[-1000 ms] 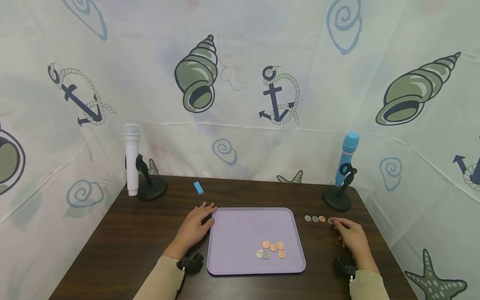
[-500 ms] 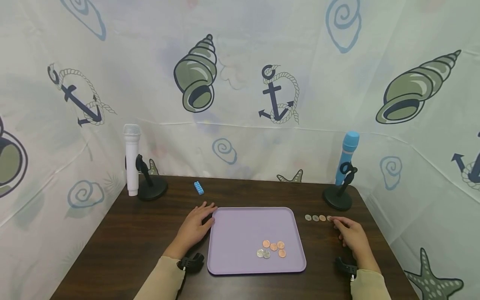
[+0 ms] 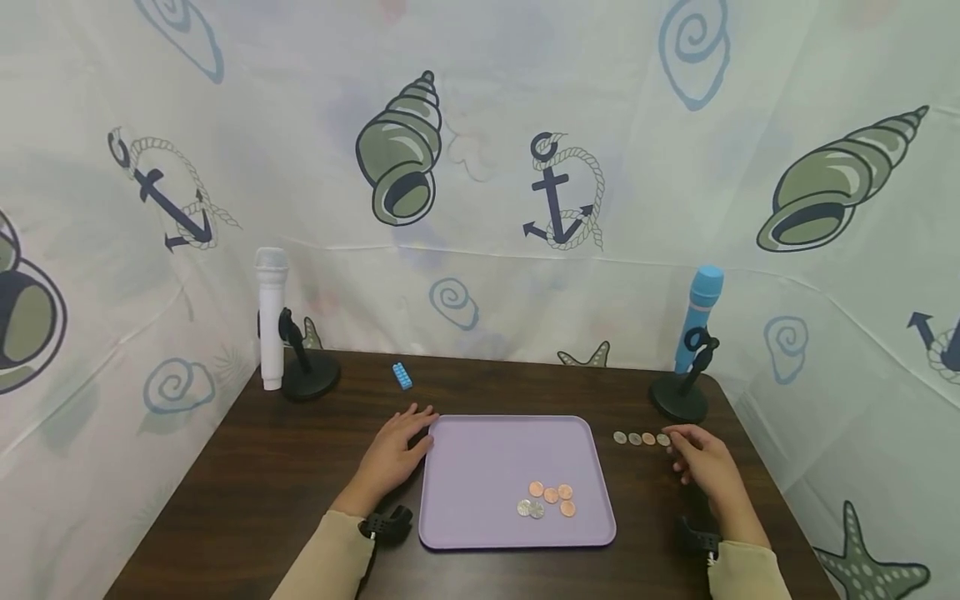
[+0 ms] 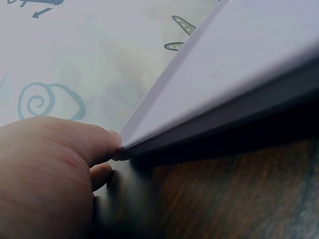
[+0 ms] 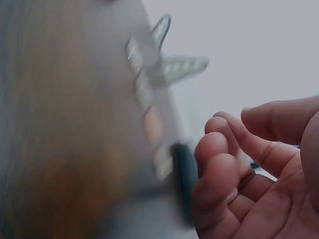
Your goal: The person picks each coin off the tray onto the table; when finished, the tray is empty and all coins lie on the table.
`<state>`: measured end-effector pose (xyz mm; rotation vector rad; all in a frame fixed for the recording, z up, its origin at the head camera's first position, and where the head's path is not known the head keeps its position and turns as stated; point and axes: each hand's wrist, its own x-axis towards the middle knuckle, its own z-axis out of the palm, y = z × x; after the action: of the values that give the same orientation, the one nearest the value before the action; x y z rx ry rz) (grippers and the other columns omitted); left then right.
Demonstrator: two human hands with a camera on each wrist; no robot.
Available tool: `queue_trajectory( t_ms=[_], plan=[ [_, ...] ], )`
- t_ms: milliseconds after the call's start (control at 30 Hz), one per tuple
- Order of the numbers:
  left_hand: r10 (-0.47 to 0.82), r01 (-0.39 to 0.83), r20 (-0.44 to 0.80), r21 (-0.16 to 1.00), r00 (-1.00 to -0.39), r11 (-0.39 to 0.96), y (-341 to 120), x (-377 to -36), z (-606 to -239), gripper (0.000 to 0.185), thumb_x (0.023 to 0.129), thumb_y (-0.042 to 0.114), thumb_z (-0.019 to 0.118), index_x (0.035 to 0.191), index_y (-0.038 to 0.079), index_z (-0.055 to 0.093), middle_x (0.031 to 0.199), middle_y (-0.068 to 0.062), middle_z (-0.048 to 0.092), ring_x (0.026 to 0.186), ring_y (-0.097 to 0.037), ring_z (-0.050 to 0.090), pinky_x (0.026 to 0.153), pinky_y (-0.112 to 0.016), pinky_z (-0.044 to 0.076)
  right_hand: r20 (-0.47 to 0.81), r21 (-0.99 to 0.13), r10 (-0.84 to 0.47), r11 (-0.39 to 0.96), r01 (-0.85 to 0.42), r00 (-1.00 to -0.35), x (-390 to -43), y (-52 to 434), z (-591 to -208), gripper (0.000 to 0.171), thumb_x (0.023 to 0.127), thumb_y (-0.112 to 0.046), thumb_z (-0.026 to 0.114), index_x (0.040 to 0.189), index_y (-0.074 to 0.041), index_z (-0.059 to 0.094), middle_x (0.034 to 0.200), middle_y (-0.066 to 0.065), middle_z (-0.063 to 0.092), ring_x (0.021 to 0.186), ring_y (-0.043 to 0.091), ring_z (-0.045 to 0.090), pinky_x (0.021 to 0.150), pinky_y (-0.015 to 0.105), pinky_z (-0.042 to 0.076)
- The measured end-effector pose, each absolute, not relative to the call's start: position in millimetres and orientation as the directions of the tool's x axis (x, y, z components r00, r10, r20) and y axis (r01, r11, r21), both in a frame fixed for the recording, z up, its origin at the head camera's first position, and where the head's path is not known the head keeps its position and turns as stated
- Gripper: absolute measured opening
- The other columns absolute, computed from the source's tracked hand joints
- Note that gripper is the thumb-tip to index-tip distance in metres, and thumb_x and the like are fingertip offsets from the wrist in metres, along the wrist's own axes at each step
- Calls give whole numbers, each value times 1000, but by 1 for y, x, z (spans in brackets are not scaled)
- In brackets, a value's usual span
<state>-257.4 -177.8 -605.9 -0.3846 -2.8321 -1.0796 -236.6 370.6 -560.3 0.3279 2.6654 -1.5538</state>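
My left hand (image 3: 390, 454) lies with fingers spread at the left edge of a lilac tray (image 3: 480, 458). In the left wrist view, the thumb (image 4: 102, 142) touches the tray's corner. Several copper and silver coins (image 3: 551, 496) lie on the tray's right half. To the right of the tray, a row of several coins lies on the table, including a copper coin (image 3: 648, 439) and a silver coin (image 3: 663, 439) at its right end. My right hand (image 3: 708, 462) is just beside that end coin; the right wrist view shows loosely curled fingers (image 5: 214, 174) and thumb apart, holding nothing.
A white microphone (image 3: 272, 325) with a black stand (image 3: 311, 375) is at the back left. A blue microphone (image 3: 697, 317) leans on another stand (image 3: 678, 398) at the back right. Behind the tray lies a blue toy brick (image 3: 402, 376). A printed curtain (image 3: 495, 300) hangs behind the dark table (image 3: 510, 385).
My right hand has slid the end coin left, closer to the copper coin in the row, and let go of it. The left hand stays at the tray.
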Motion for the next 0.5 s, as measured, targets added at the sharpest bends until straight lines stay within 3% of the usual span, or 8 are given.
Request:
queue_trajectory(
  t_ms=[100, 267, 400, 500],
  plan=[
    [201, 263, 171, 643, -965, 719, -178, -258, -606, 47, 108, 27, 69, 155, 18, 64, 167, -6, 55, 165, -33, 36, 138, -61, 21, -87, -795, 95, 594, 126, -992, -231, 348, -534, 40, 114, -33, 60, 141, -4, 66, 106, 13, 70, 86, 21, 67, 71, 30, 62],
    [198, 263, 173, 640, -965, 722, -179, -258, -608, 47, 109, 28, 68, 155, 18, 63, 167, -5, 55, 166, -32, 36, 138, -61, 21, 31, -620, -164, 771, -148, -986, -219, 305, -496, 26, 107, -26, 72, 130, -14, 73, 113, 5, 74, 102, 20, 69, 86, 37, 63],
    [199, 277, 192, 642, -961, 715, -179, -258, -608, 47, 108, 26, 69, 154, 17, 64, 166, -6, 56, 165, -34, 38, 137, -63, 22, -1, -576, -432, 737, -352, -902, -209, 277, -481, 26, 99, -13, 80, 124, -19, 74, 116, 1, 72, 106, 22, 72, 90, 40, 66],
    [201, 265, 173, 645, -964, 717, -180, -258, -608, 47, 109, 29, 68, 155, 18, 63, 167, -5, 55, 166, -32, 36, 138, -61, 21, -74, -605, -537, 694, -390, -841, -203, 259, -478, 29, 96, -6, 80, 122, -19, 74, 118, 5, 72, 107, 27, 74, 89, 40, 67]
  ],
)
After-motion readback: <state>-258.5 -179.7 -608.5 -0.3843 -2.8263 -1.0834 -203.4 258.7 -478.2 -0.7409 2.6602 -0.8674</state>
